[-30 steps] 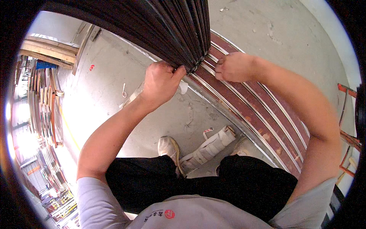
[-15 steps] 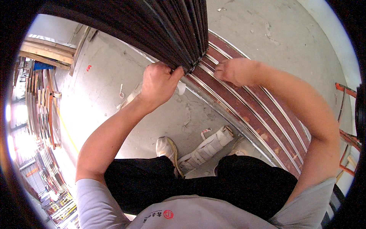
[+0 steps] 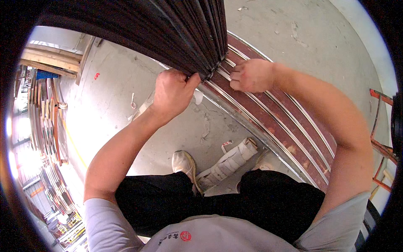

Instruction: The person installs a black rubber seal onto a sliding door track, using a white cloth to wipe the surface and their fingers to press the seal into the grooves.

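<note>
A long black pleated bundle (image 3: 168, 33), its kind unclear, comes in from the top and ends above a brown board (image 3: 275, 119) with several silvery rails. My left hand (image 3: 175, 90) is closed on the near lower corner of the bundle, thumb against its end. My right hand (image 3: 253, 75) is just right of that end, low over the rails. Its fingers are curled together; whatever they hold, if anything, is hidden.
A wrapped pale roll (image 3: 228, 164) lies on the grey concrete floor between my shoes (image 3: 183, 163). Wooden beams (image 3: 52, 59) and stacked long strips (image 3: 44, 113) stand at the left. A red metal frame (image 3: 380, 147) is at the right edge.
My right hand has shifted slightly left and its fingers are curled more. The bundle's end has moved a little left with my left hand still on it.
</note>
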### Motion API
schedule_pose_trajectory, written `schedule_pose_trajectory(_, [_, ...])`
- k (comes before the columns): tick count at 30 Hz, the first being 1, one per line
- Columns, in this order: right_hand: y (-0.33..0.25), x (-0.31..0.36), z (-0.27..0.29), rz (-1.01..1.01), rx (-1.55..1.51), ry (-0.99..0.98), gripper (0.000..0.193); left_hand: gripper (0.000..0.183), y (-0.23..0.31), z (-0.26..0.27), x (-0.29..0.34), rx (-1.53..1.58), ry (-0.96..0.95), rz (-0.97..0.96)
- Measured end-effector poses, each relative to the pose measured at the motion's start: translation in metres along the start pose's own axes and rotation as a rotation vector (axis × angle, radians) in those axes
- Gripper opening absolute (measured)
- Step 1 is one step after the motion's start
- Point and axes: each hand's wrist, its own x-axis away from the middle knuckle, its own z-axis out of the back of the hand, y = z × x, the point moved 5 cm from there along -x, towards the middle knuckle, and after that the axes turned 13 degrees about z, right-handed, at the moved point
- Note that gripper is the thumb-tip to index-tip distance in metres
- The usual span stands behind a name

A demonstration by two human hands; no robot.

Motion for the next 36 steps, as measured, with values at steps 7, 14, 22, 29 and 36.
schedule_pose_trajectory(7, [0.003, 0.014, 0.001, -0.199, -0.145, 0.008, 0.014, 0.023, -0.006, -0.003, 0.0, -0.071, -0.087, 0.055])
schedule_pose_trajectory(14, [0.01, 0.006, 0.005, -0.189, -0.094, -0.15, 0.011, 0.016, -0.009, -0.006, 0.001, -0.105, -0.166, 0.141])
schedule_pose_trajectory(22, [0.005, -0.001, -0.009, -0.1, -0.019, -0.112, 0.014, 0.016, -0.009, -0.004, 0.001, -0.078, -0.175, 0.127])
schedule_pose_trajectory(29, [0.0, 0.008, 0.008, -0.151, -0.038, -0.038, 0.016, 0.029, -0.001, 0.001, 0.001, -0.033, -0.032, -0.063])
schedule_pose_trajectory(36, [0.012, 0.004, 0.001, -0.169, -0.079, -0.185, 0.013, 0.028, 0.001, -0.001, 0.0, 0.013, -0.018, -0.032])
